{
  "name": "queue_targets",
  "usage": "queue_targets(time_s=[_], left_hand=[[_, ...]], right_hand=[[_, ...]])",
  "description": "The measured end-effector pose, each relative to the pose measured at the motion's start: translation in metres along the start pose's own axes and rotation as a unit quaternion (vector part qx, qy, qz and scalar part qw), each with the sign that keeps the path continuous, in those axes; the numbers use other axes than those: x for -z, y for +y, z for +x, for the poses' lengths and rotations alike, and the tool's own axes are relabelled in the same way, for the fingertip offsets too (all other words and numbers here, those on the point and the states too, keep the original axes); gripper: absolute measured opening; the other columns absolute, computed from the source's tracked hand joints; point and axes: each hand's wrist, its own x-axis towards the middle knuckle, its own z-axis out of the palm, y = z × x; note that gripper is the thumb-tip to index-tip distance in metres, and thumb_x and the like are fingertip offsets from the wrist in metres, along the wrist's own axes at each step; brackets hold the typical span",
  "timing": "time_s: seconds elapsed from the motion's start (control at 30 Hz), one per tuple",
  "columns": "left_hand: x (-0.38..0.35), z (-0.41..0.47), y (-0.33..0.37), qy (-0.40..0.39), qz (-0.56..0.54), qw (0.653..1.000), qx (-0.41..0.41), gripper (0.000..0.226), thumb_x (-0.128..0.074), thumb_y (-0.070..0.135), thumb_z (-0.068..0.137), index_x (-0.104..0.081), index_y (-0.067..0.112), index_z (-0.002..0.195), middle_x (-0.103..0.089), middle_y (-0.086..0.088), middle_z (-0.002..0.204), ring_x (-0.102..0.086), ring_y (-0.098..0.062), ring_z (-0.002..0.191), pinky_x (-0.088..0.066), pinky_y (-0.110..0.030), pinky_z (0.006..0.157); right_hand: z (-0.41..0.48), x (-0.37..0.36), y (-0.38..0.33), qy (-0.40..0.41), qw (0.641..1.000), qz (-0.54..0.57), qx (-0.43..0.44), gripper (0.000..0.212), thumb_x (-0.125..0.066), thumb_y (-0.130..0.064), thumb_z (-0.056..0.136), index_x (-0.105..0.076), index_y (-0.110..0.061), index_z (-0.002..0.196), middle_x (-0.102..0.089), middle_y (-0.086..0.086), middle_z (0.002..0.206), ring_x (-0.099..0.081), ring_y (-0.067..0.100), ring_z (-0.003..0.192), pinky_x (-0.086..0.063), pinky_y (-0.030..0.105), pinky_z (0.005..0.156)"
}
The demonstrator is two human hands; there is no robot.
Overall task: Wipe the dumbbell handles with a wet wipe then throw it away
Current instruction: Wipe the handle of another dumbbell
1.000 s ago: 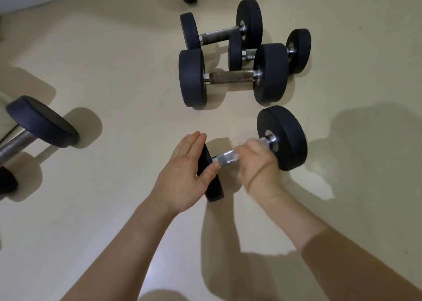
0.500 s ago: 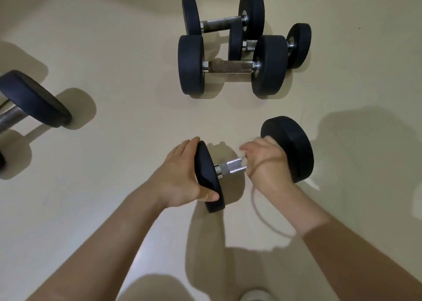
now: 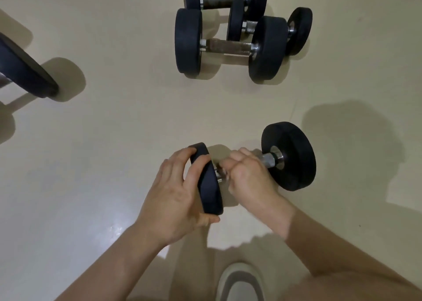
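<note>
Left grip (image 3: 173, 195) clasps end plate (image 3: 206, 182) of dumbbell (image 3: 291, 157); right grip (image 3: 249, 175) wrapped round handle (image 3: 269, 159).

Had bare left forearm stretched up from bottom left, wrist near straight. Clasped left hand (image 3: 175, 193) on near plate (image 3: 207, 182) of the dumbbell (image 3: 290, 157): fingers (image 3: 182, 156) curled over top rim, thumb hooked under lower edge, palm against outer face. Had bare right forearm angled in from bottom right. Closed right hand (image 3: 249, 177) in a fist round the handle (image 3: 269, 158), knuckles up, back of hand to camera, slightly blurred. Held hands close together, plate between them.
</note>
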Motion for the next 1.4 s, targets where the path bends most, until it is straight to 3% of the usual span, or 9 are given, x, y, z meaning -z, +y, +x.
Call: queue_targets(time_s=[0.2, 0.3, 0.43, 0.63, 0.77, 0.87, 1.07, 1.2, 1.4], left_hand=[[0.028, 0.028, 0.01, 0.003, -0.076, 0.984, 0.163, 0.066, -0.04, 0.072, 0.076, -0.044, 0.027, 0.124, -0.042, 0.002, 0.121, -0.037, -0.018, 0.118, -0.037, -0.027, 0.086], [0.027, 0.054, 0.014, -0.114, 0.019, 0.957, 0.268, 0.062, -0.036, 0.073, 0.08, -0.043, 0.021, 0.113, -0.057, -0.001, 0.097, -0.054, -0.027, 0.092, -0.042, -0.034, 0.073], [0.022, 0.073, 0.019, -0.199, -0.045, 0.932, 0.3, 0.047, -0.052, 0.057, 0.07, -0.048, 0.025, 0.104, -0.063, 0.005, 0.09, -0.06, -0.02, 0.083, -0.047, -0.032, 0.071], [0.021, 0.067, 0.03, -0.155, 0.029, 0.957, 0.245, 0.041, -0.051, 0.045, 0.077, -0.05, 0.027, 0.114, -0.063, 0.003, 0.095, -0.057, -0.024, 0.082, -0.043, -0.028, 0.065], [0.028, 0.083, 0.031, -0.075, 0.105, 0.987, 0.093, 0.054, -0.052, 0.047, 0.081, -0.035, 0.033, 0.13, -0.067, -0.001, 0.092, -0.054, -0.028, 0.073, -0.043, -0.03, 0.062], [0.028, 0.091, 0.016, -0.037, 0.066, 0.997, -0.007, 0.062, -0.055, 0.043, 0.08, -0.024, 0.043, 0.134, -0.066, 0.002, 0.084, -0.059, -0.026, 0.071, -0.047, -0.031, 0.06], [0.026, 0.076, -0.007, -0.058, 0.004, 0.998, -0.029, 0.067, -0.054, 0.036, 0.082, -0.015, 0.051, 0.135, -0.058, 0.003, 0.085, -0.056, -0.024, 0.072, -0.048, -0.036, 0.062], [0.021, 0.066, -0.01, -0.031, 0.009, 0.999, -0.023, 0.067, -0.055, 0.04, 0.085, -0.013, 0.053, 0.135, -0.051, 0.003, 0.081, -0.053, -0.023, 0.069, -0.047, -0.035, 0.062], [0.017, 0.059, -0.006, 0.008, -0.006, 1.0, 0.004, 0.07, -0.056, 0.036, 0.087, -0.009, 0.045, 0.138, -0.053, 0.001, 0.094, -0.054, -0.027, 0.08, -0.049, -0.039, 0.067]], right_hand=[[-0.008, 0.003, -0.005, 0.001, 0.997, -0.003, -0.072, 0.02, -0.052, -0.002, 0.056, -0.067, -0.012, 0.067, -0.057, 0.005, 0.063, -0.055, 0.028, 0.064, -0.038, 0.028, 0.064], [-0.008, 0.0, -0.01, -0.004, 1.0, 0.01, -0.021, 0.016, -0.049, -0.007, 0.059, -0.064, -0.011, 0.062, -0.056, 0.006, 0.062, -0.055, 0.027, 0.063, -0.032, 0.025, 0.063], [-0.015, 0.02, 0.034, -0.042, 0.99, -0.027, -0.129, 0.028, -0.062, 0.014, 0.049, -0.069, -0.006, 0.068, -0.06, 0.009, 0.068, -0.055, 0.032, 0.066, -0.05, 0.034, 0.06], [-0.04, 0.013, 0.016, 0.027, 0.987, 0.074, -0.14, 0.021, -0.056, 0.003, 0.069, -0.071, -0.006, 0.081, -0.066, 0.007, 0.084, -0.063, 0.027, 0.076, -0.043, 0.03, 0.077], [-0.029, 0.023, 0.005, 0.091, 0.975, 0.142, -0.147, 0.021, -0.064, 0.01, 0.071, -0.07, -0.005, 0.084, -0.066, 0.007, 0.086, -0.06, 0.017, 0.077, -0.048, 0.019, 0.079], [-0.012, 0.016, 0.001, 0.039, 0.985, 0.089, -0.141, 0.02, -0.062, 0.008, 0.065, -0.066, -0.009, 0.074, -0.066, 0.01, 0.072, -0.059, 0.03, 0.066, -0.053, 0.034, 0.062], [0.005, 0.041, 0.014, -0.169, 0.964, -0.056, -0.198, 0.007, -0.056, -0.008, 0.082, -0.052, -0.014, 0.081, -0.057, 0.005, 0.081, -0.057, 0.025, 0.077, -0.04, 0.026, 0.06], [0.027, 0.046, 0.021, -0.13, 0.944, 0.149, -0.264, 0.014, -0.059, -0.006, 0.082, -0.071, -0.012, 0.08, -0.07, 0.001, 0.074, -0.062, 0.008, 0.062, -0.05, 0.021, 0.057], [0.029, 0.052, 0.027, -0.279, 0.926, 0.124, -0.22, 0.012, -0.075, -0.017, 0.067, -0.062, -0.018, 0.066, -0.042, -0.003, 0.059, -0.048, 0.014, 0.054, -0.035, 0.028, 0.059]])
